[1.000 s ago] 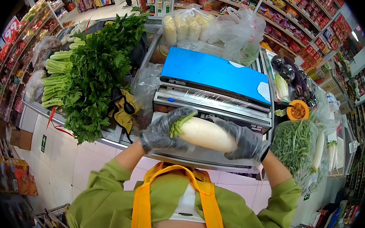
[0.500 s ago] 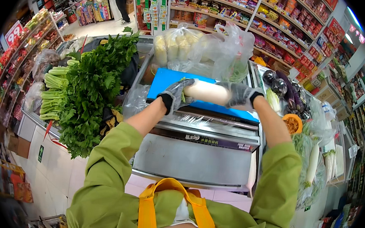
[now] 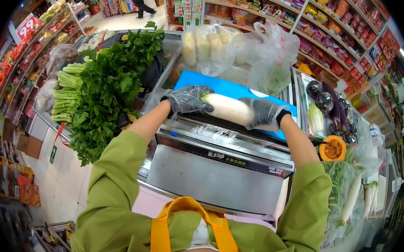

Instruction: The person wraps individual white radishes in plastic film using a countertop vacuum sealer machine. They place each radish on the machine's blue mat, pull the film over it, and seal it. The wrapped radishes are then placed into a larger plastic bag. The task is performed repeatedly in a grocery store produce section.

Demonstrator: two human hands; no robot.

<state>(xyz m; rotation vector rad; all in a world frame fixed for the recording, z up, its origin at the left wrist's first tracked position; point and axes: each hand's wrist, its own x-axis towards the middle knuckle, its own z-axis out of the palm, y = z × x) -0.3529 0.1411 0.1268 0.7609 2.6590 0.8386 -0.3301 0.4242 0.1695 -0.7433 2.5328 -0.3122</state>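
Both gloved hands — left hand, right hand — are closed around the long white radish; it should be kept level over the blue wrapping-machine plate — film drawn evenly.

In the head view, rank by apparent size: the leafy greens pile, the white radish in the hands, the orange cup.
1. Leafy greens pile, largest by far.
2. White radish, held at both ends by the left hand and right hand.
3. Orange cup, smallest.
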